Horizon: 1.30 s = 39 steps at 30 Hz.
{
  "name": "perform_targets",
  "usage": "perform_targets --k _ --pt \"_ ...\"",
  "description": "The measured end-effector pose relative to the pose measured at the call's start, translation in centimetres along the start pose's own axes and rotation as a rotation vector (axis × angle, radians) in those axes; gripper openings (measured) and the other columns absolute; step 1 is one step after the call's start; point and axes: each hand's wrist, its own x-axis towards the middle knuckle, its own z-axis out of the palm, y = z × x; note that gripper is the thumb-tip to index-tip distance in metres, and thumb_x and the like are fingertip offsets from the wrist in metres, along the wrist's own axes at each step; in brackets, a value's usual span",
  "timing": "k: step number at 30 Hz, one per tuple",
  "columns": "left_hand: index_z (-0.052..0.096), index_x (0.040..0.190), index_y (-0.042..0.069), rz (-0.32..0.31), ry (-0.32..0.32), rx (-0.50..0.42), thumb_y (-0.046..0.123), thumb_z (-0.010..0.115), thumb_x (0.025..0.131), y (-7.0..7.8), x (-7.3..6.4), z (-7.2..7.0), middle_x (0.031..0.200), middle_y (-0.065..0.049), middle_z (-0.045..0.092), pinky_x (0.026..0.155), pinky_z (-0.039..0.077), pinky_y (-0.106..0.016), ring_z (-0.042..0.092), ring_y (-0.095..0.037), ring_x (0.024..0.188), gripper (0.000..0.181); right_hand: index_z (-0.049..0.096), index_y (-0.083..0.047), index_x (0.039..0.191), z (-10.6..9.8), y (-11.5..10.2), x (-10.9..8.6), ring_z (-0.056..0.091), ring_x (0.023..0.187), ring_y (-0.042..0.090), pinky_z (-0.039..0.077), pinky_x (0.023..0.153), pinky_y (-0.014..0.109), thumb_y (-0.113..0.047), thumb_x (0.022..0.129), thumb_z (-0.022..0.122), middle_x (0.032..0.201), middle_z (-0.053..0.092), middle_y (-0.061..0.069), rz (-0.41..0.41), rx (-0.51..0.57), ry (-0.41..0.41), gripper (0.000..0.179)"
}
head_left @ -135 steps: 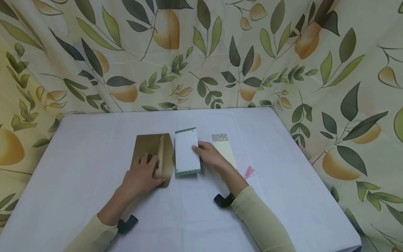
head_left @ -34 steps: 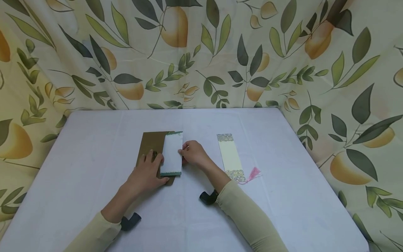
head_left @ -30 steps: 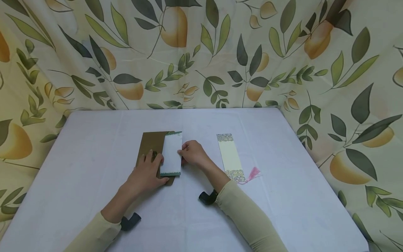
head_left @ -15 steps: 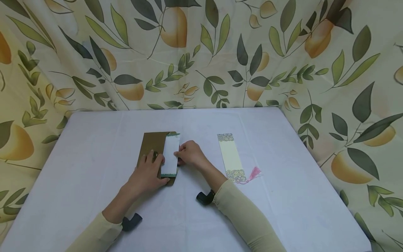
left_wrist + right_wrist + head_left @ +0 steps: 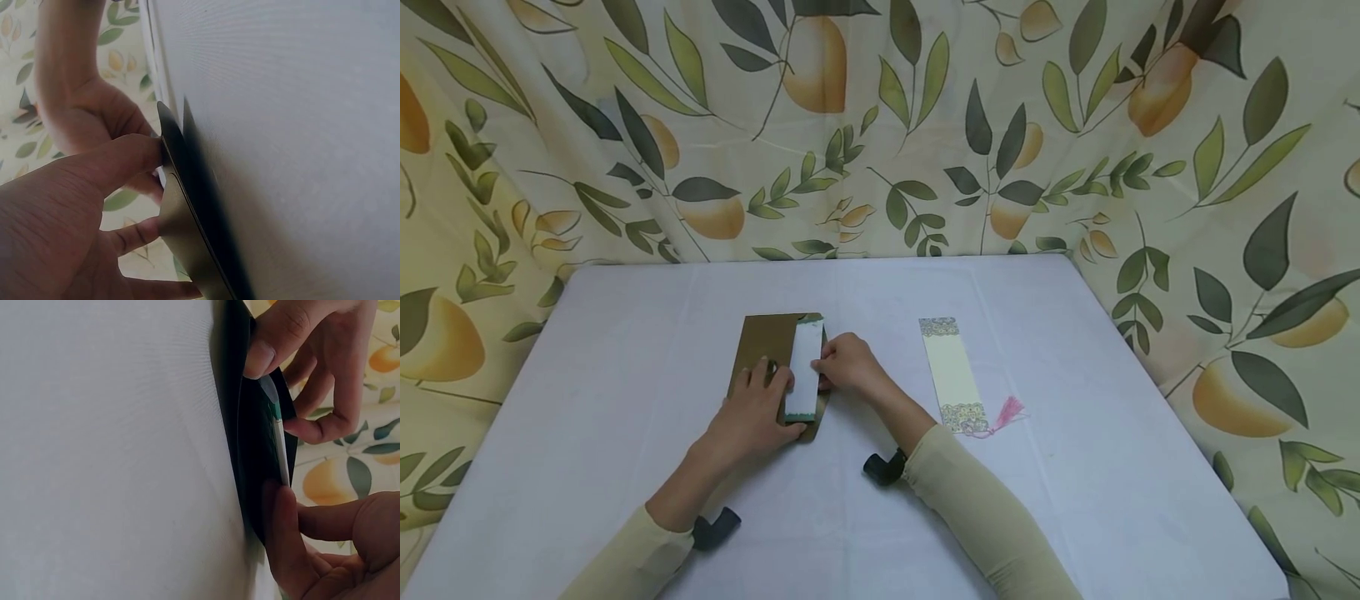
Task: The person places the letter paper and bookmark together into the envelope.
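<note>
A gold-brown envelope (image 5: 767, 335) lies on the white-covered table, its open side to the right. Partly inside it is a white folded card (image 5: 803, 367) with green borders; the card's left part is hidden. My left hand (image 5: 751, 421) holds the envelope, thumb at its lower edge and fingers over the top. In the right wrist view, the left thumb (image 5: 259, 359) is at the envelope's dark opening, an index fingertip on the upper panel. My right hand (image 5: 853, 367) pinches the card's right edge, with the card (image 5: 281, 450) between the envelope's layers.
A cream bookmark (image 5: 951, 367) with patterned ends and a pink tassel (image 5: 1006, 412) lies to the right of my right hand. A leaf-and-fruit patterned curtain (image 5: 887, 125) hangs behind the table. Each wrist carries a black camera mount (image 5: 885, 468).
From beside the envelope, my right hand has brought the card over it and slid it leftward into the opening. Less of the card shows now. My left hand has stayed on the envelope.
</note>
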Motion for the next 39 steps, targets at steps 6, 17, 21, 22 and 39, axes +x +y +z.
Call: perform_targets --k 6,17,21,22,39 --pt "0.051 0.122 0.012 -0.002 -0.003 0.0 0.038 0.084 0.085 0.0 0.0 0.0 0.154 -0.038 0.032 0.089 0.044 -0.076 0.038 -0.059 0.134 0.056 0.069 0.002 0.093 0.2 -0.2 0.2 0.072 0.061 0.017 0.05 0.061 0.026 -0.007 0.098 0.071 0.07 0.072 0.006 -0.007 0.016 0.005 0.011" --pt "0.052 0.119 0.012 0.008 -0.006 -0.02 0.037 0.084 0.085 0.1 -0.1 -0.3 0.154 -0.039 0.03 0.089 0.043 -0.077 0.035 -0.061 0.134 0.053 0.068 0.003 0.096 0.8 -0.1 0.7 0.07 0.059 0.016 0.054 0.059 0.026 -0.007 0.099 0.071 0.069 0.071 0.007 -0.008 0.024 0.001 0.011" --pt "0.052 0.12 0.012 0.01 -0.002 -0.019 0.037 0.084 0.086 0.0 -0.1 -0.3 0.154 -0.039 0.031 0.089 0.043 -0.077 0.036 -0.06 0.134 0.053 0.068 0.003 0.095 1.0 -0.2 1.1 0.07 0.06 0.016 0.053 0.059 0.025 -0.007 0.099 0.07 0.07 0.071 0.007 -0.017 0.036 -0.015 0.011" --pt "0.052 0.12 0.012 0.01 -0.001 -0.019 0.037 0.084 0.086 0.0 -0.1 -0.3 0.154 -0.039 0.031 0.089 0.043 -0.077 0.036 -0.06 0.134 0.053 0.068 0.003 0.094 1.1 -0.2 1.1 0.07 0.06 0.016 0.053 0.058 0.025 -0.006 0.099 0.071 0.07 0.071 0.007 -0.017 0.04 -0.018 0.011" --pt "0.051 0.124 0.01 0.025 0.022 -0.027 0.036 0.085 0.085 -0.1 0.0 -0.1 0.155 -0.04 0.029 0.09 0.044 -0.076 0.034 -0.062 0.135 0.057 0.07 -0.002 0.083 1.4 0.1 1.7 0.07 0.057 0.015 0.051 0.056 0.022 -0.011 0.096 0.076 0.067 0.07 0.006 -0.025 0.066 -0.027 0.016"
